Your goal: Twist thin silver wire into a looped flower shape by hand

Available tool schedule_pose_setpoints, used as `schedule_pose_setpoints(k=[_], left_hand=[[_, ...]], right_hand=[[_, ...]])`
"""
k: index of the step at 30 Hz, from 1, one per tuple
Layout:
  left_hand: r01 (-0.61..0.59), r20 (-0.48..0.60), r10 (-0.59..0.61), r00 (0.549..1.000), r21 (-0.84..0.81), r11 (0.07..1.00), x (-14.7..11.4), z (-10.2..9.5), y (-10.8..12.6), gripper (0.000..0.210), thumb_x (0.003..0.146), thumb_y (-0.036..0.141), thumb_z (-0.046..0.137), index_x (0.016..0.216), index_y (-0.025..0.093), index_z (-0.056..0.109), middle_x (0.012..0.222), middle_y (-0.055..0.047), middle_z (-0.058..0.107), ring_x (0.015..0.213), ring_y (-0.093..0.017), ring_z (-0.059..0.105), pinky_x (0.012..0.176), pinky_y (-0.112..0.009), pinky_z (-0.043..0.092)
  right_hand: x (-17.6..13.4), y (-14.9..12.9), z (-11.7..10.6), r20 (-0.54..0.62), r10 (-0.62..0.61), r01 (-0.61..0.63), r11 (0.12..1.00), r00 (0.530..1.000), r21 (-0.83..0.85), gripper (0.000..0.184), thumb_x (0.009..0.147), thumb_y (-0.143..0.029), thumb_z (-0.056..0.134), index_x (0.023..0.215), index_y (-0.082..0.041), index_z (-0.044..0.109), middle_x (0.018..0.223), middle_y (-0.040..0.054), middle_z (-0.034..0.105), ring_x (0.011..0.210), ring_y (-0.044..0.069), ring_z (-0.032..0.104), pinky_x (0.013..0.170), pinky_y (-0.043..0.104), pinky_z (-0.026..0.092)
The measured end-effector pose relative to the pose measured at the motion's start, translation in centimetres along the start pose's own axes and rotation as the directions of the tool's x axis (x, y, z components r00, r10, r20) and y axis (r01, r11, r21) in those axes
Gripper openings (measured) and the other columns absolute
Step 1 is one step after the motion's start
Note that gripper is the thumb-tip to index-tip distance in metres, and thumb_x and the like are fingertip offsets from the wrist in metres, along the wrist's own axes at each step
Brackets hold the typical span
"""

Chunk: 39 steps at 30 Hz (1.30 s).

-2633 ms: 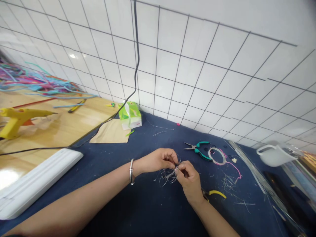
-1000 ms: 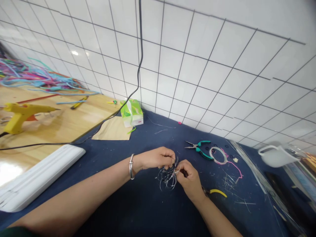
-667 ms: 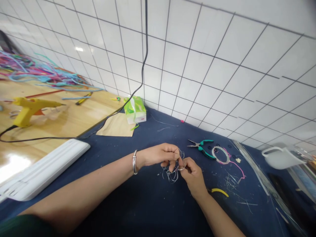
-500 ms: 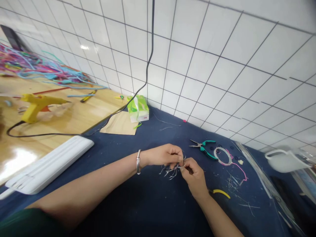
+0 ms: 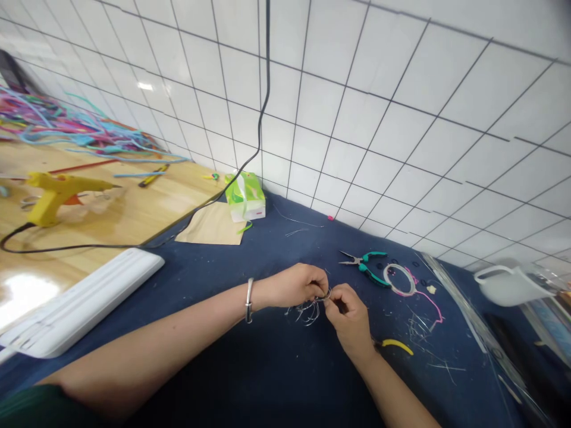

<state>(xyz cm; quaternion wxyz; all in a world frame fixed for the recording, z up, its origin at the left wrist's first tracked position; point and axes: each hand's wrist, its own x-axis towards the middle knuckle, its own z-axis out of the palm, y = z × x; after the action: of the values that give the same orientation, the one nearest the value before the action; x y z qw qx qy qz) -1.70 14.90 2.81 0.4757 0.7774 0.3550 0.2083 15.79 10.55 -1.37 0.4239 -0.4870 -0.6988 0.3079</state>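
Held the wires (image 5: pixel 307 314) between both hands, above the blue bench (image 5: pixel 276 371). Kept the left hand (image 5: pixel 298 285) clamped on the tangle, with fingers curled, and the right hand (image 5: pixel 350 312) pinched on its right end. Could not tell the exact grip under the fingertips. Brought both sets of fingertips close together, after a clearer gap a second before. Drew in the left fingers, spread more loosely shortly before, and let the strands droop in a smaller bunch than then. Turned the view slightly leftward since the earliest moment, bringing in a green sleeve (image 5: pixel 51 405) and more of the glue gun (image 5: pixel 49 196). Left the pliers (image 5: pixel 358 261), coil (image 5: pixel 404 293), pink strand (image 5: pixel 438 309) and clippings (image 5: pixel 418 328) unmoved on the bench, right of the hands. Blocked part of the tool with the yellow handle (image 5: pixel 398 344) behind the right wrist. Saw the cord (image 5: pixel 260 122) running down the tiled wall (image 5: pixel 348 113), across a corner of the tissue pack (image 5: pixel 247 199), past the card (image 5: pixel 209 230), to the glue gun. Saw farther left the white strip (image 5: pixel 84 306), cutter (image 5: pixel 153 176) and pipe cleaners (image 5: pixel 84 138); saw at far right a mug (image 5: pixel 508 288).
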Motion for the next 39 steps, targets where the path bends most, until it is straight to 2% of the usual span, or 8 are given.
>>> schedule_pose_setpoints(k=[5,11,18,21,27,35,39], left_hand=[[-0.056,-0.089,0.067,0.994,0.128,0.99,0.1,0.3,-0.1,0.016,0.077,0.012,0.046,0.077,0.015,0.062,0.076,0.0,0.063,0.07,-0.01,0.055,0.063,-0.018,0.039],[-0.079,-0.053,0.094,0.994,0.23,0.97,0.1,0.2,-0.3,0.017,0.076,0.01,0.047,0.077,0.016,0.063,0.077,0.001,0.064,0.07,-0.01,0.056,0.063,-0.018,0.039],[-0.128,-0.075,0.184,0.98,0.467,0.875,0.1,1.2,-0.7,0.016,0.079,0.012,0.047,0.078,0.017,0.062,0.079,-0.001,0.064,0.075,-0.014,0.058,0.071,-0.022,0.04],[-0.132,-0.072,0.197,0.978,0.514,0.847,-0.1,1.4,-0.8,0.016,0.08,0.012,0.046,0.079,0.017,0.061,0.078,-0.001,0.064,0.076,-0.014,0.058,0.071,-0.023,0.041],[-0.139,-0.018,0.177,0.984,0.541,0.829,-0.2,1.5,-0.8,0.019,0.076,0.007,0.046,0.079,0.017,0.061,0.077,-0.001,0.063,0.076,-0.015,0.057,0.071,-0.024,0.04],[-0.145,-0.012,0.17,0.985,0.461,0.876,0.1,1.7,-1.2,0.016,0.073,0.006,0.047,0.074,0.017,0.059,0.076,-0.001,0.062,0.074,-0.015,0.055,0.067,-0.023,0.038],[-0.185,0.039,0.186,0.982,0.408,0.894,0.3,1.6,-1.3,0.015,0.073,0.006,0.047,0.071,0.016,0.057,0.073,0.0,0.06,0.07,-0.013,0.054,0.065,-0.021,0.037]], right_hand=[[0.0,0.1,-0.1,-0.007,0.042,-0.042,0.999,0.999,0.021,0.014,0.076,-0.011,0.051,0.065,-0.019,0.05,0.071,-0.0015,0.048,0.066,0.012,0.046,0.062,0.025,0.036],[-0.1,0.1,-0.1,-0.004,0.074,-0.073,0.996,0.997,0.043,0.014,0.076,-0.011,0.051,0.064,-0.019,0.05,0.07,-0.0021,0.047,0.065,0.012,0.045,0.061,0.024,0.035],[-0.2,0.2,0.0,-0.01,0.133,-0.132,0.986,0.991,0.102,0.013,0.074,-0.012,0.051,0.063,-0.018,0.052,0.069,-0.0026,0.049,0.063,0.011,0.045,0.058,0.023,0.034],[-0.2,0.5,0.0,0.032,0.167,-0.17,0.976,0.985,0.134,0.012,0.072,-0.011,0.051,0.062,-0.018,0.053,0.066,-0.0032,0.048,0.062,0.011,0.043,0.057,0.023,0.033],[-0.3,0.6,0.1,0.062,0.244,-0.251,0.949,0.968,0.189,0.01,0.071,-0.014,0.052,0.062,-0.017,0.054,0.062,-0.0037,0.046,0.059,0.011,0.041,0.055,0.022,0.033],[-0.3,-0.4,0.0,0.065,0.216,-0.225,0.959,0.974,0.175,0.012,0.071,-0.012,0.051,0.059,-0.017,0.051,0.063,-0.0029,0.047,0.06,0.011,0.042,0.055,0.022,0.034],[-0.4,-0.8,-0.1,0.067,0.229,-0.235,0.964,0.971,0.125,0.013,0.071,-0.014,0.052,0.058,-0.017,0.051,0.061,-0.0036,0.046,0.058,0.011,0.041,0.055,0.022,0.034]])
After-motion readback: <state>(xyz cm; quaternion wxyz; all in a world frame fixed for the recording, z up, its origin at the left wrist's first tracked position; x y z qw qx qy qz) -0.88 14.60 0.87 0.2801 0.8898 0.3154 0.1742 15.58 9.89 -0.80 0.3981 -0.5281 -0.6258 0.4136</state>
